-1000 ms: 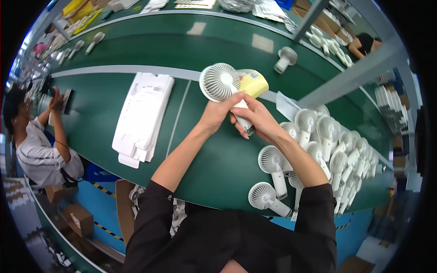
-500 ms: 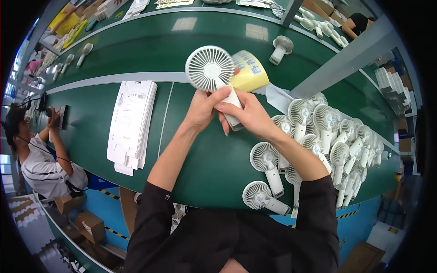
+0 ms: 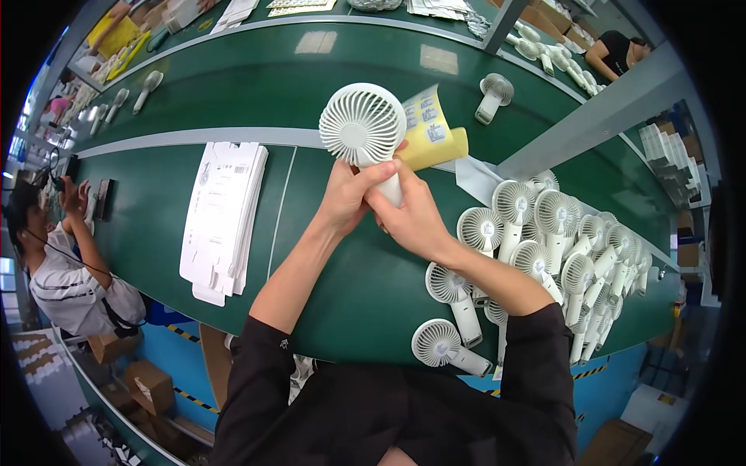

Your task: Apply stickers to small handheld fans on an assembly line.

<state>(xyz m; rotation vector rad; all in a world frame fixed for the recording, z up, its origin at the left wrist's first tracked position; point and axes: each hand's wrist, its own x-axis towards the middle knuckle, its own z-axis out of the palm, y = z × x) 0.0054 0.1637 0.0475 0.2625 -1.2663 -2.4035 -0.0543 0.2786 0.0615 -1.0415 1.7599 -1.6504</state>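
A white handheld fan [image 3: 359, 128] is held up over the green bench, its round grille toward the top and its handle pointing down. Both my hands are closed around the handle: my left hand [image 3: 342, 196] from the left, my right hand [image 3: 412, 211] from the right, thumbs near each other. Most of the handle is hidden by the fingers. Behind the fan, a curled yellow sheet of stickers [image 3: 435, 144] sticks out to the right. A fingertip shows at its edge, but which hand grips the sheet I cannot tell.
Several white fans [image 3: 556, 213] lie heaped on the right. A stack of flat white cartons [image 3: 221, 217] lies on the left. One fan [image 3: 493, 97] rests on the far belt, near a grey post [image 3: 590, 101]. A co-worker [image 3: 78, 264] sits at far left.
The fan has turned in my hands, showing more of its grille's side and less of its handle. The yellow sheet has swung and curled differently. The co-worker's hands have risen.
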